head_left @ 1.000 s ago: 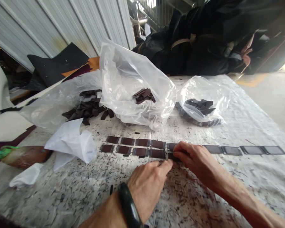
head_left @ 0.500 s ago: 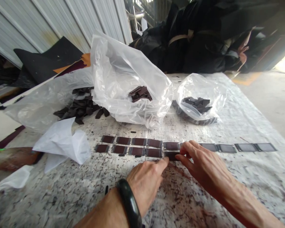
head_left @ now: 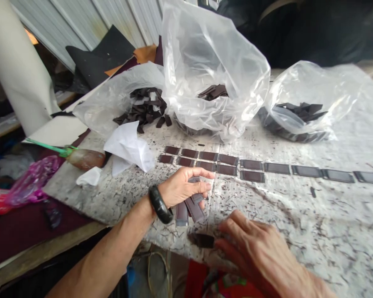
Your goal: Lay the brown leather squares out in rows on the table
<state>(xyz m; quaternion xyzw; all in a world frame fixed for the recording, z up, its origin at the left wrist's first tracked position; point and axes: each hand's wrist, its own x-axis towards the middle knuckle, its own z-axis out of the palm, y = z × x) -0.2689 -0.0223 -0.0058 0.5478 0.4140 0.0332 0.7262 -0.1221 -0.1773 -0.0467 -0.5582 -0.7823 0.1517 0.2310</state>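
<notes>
Several dark brown strips with grey edges [head_left: 190,210] are in my left hand [head_left: 186,188], fanned out below its curled fingers. A dark bangle [head_left: 160,204] circles the left wrist. Nearer the table's front edge, my right hand [head_left: 251,244] has its fingertips at a blurred dark piece [head_left: 203,240]. Beyond the hands, small dark rectangular pieces lie in two rows, the lower row ending at a brown piece [head_left: 252,176]. The upper row runs on to the right with greyer pieces [head_left: 307,171].
Three clear plastic bags, at left [head_left: 93,111], middle [head_left: 217,45] and right [head_left: 317,82], hold or spill dark strips. White crumpled sheets [head_left: 127,145] and a brush-like object with a green handle [head_left: 83,158] lie left on the stained table cover [head_left: 298,215].
The view has shifted down and left. Both hands have left the row and come nearer the table's front edge. Strips now show in my left hand; the lower row's end piece lies uncovered.
</notes>
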